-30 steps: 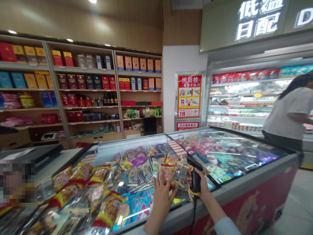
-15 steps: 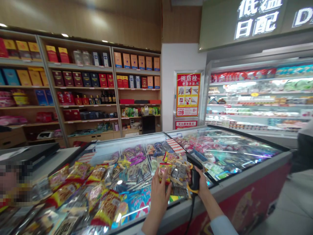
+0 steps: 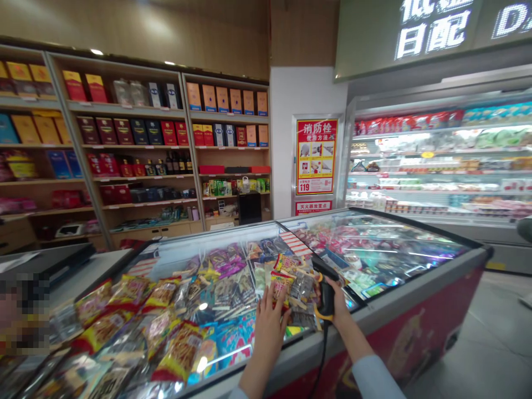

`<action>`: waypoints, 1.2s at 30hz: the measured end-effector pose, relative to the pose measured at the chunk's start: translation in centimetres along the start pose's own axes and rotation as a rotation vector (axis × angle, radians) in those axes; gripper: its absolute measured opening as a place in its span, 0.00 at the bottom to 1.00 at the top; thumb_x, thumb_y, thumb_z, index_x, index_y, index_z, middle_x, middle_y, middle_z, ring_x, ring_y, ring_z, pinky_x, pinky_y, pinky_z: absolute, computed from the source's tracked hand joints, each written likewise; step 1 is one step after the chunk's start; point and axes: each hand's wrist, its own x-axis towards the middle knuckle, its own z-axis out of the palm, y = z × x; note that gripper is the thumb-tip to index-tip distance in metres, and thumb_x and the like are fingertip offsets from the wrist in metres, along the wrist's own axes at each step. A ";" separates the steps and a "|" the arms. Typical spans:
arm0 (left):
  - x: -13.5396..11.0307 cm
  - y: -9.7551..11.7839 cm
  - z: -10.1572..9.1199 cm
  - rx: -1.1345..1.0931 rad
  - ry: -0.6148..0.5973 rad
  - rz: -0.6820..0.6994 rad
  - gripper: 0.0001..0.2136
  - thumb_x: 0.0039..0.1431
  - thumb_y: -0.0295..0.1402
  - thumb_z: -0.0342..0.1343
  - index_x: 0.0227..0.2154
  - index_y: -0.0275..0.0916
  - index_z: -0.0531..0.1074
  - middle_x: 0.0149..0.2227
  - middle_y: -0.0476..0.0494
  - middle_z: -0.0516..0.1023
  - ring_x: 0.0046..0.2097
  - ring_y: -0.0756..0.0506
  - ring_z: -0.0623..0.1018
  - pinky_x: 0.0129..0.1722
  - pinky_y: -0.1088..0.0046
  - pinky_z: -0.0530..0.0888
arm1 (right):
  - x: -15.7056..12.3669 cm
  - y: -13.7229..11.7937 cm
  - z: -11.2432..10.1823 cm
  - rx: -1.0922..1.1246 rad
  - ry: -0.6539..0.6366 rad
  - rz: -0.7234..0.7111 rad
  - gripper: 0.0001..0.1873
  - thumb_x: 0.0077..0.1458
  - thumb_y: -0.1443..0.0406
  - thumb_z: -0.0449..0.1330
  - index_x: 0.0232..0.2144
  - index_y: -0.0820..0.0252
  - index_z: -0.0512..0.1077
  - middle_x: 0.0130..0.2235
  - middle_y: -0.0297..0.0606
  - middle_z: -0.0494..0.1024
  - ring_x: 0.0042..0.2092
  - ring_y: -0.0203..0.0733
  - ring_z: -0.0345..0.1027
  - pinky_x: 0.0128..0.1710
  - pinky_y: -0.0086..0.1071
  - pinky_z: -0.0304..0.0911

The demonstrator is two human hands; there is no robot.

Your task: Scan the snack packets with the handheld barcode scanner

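My right hand [image 3: 338, 305] is wrapped around a black and yellow barcode scanner [image 3: 326, 296], from which a dark cord hangs down. The scanner's head points away over a small pile of snack packets [image 3: 303, 285] on the freezer's glass top. My left hand [image 3: 269, 316] lies with fingers stretched and apart, its fingertips touching a red and yellow snack packet [image 3: 281, 284] at the near side of that pile. To the left, a larger heap of snack bags [image 3: 180, 349] in red, yellow and clear wrapping spreads over the glass.
The chest freezer [image 3: 399, 307] holds frozen goods under glass lids. Shelves of boxed bottles [image 3: 137, 133] line the back wall. A lit open fridge [image 3: 436, 166] stands at the right. A counter with a dark flat device [image 3: 45, 266] is at the left.
The whole view has shifted slightly. The person at the right edge has mostly left the picture. Both hands and the scanner keep almost the same place over the packets.
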 end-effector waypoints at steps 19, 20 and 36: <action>0.1 0.5 -0.9 -0.163 -0.038 -0.066 0.26 0.58 0.35 0.48 0.60 0.53 0.52 0.64 0.42 0.49 0.63 0.40 0.55 0.57 0.56 0.59 | -0.4 -0.4 0.3 0.021 -0.042 -0.003 0.11 0.45 0.58 0.59 0.25 0.61 0.69 0.15 0.31 0.68 0.14 0.32 0.58 0.13 0.24 0.55; 0.1 0.6 -1.3 -0.177 -0.045 -0.074 0.27 0.57 0.35 0.49 0.60 0.52 0.52 0.64 0.42 0.49 0.63 0.39 0.55 0.58 0.56 0.59 | -0.5 -0.5 0.3 0.018 -0.046 -0.003 0.11 0.45 0.59 0.59 0.25 0.61 0.68 0.15 0.31 0.67 0.14 0.32 0.58 0.13 0.24 0.55; -2.2 -10.3 -18.1 -0.193 0.408 -0.265 0.25 0.60 0.35 0.46 0.60 0.44 0.52 0.61 0.39 0.57 0.63 0.42 0.55 0.60 0.57 0.56 | -5.9 5.3 12.8 -0.100 -0.326 0.097 0.12 0.47 0.57 0.58 0.23 0.60 0.68 0.16 0.33 0.67 0.16 0.34 0.59 0.13 0.27 0.56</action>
